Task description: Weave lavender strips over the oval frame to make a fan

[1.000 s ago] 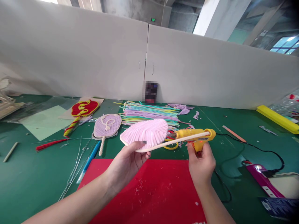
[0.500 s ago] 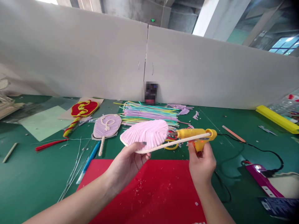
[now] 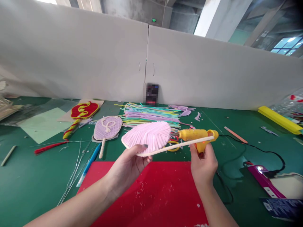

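Observation:
My left hand (image 3: 136, 159) pinches the lower edge of a pale pink, ribbed fan-shaped piece (image 3: 146, 135) covered in fuzzy stems. A cream pipe cleaner (image 3: 182, 144) runs along its lower rim and sticks out loose to the right. In my right hand (image 3: 204, 162) is a yellow hot glue gun (image 3: 193, 135), its fingers wrapped round the handle. The nozzle points left, at the right end of the pink piece; whether it touches is unclear. The pipe cleaner's free end passes in front of the glue gun. Both are held above a red mat (image 3: 146, 195).
Bundled pipe cleaners (image 3: 151, 113) lie behind my hands. A lilac fan (image 3: 107, 127), a red-and-yellow fan (image 3: 84, 110) and a blue pen (image 3: 91, 159) are to the left. Rightward are a purple power strip (image 3: 265, 181) with a black cable and a yellow bar (image 3: 279, 119).
Almost nothing differs. The whole view has shifted slightly, and both hands keep the same hold on the pink piece and the glue gun.

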### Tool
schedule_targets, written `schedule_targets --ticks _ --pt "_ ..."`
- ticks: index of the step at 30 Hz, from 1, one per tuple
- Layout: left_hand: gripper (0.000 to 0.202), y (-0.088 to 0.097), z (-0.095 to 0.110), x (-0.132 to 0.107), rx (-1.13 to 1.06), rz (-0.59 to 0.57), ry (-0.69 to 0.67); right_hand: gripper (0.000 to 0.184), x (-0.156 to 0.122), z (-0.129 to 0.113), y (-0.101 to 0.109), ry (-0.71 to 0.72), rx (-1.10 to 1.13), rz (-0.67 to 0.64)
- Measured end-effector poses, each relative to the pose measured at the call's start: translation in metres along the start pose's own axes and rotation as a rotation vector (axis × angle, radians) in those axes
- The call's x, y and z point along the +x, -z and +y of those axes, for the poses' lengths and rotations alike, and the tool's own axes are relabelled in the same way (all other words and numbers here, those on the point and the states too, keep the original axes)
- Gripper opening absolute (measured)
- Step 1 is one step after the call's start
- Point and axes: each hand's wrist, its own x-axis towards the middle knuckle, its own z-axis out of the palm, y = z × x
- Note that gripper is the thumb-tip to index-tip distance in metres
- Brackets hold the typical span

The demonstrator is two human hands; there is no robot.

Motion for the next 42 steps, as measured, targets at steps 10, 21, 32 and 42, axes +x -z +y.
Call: schedule_targets --ticks 10,21,32,42 --pt "0.009 0.000 -0.002 -0.001 0.013 -0.006 0.017 0.023 0.001 -0.002 0.001 -0.021 -0.021 0.007" --pt "0.009 0.000 -0.002 -0.001 0.016 -0.008 0.008 0.023 0.003 -0.006 0.002 0.018 -0.065 0.037" --pt "0.011 0.004 -0.007 -0.001 0.042 -0.044 0.005 0.038 0.005 -0.003 -0.006 -0.273 0.004 -0.028" --pt "0.021 0.048 -0.027 -0.020 0.392 -0.059 0.175 0.029 0.008 0.030 -0.008 -0.282 -0.227 -0.325"
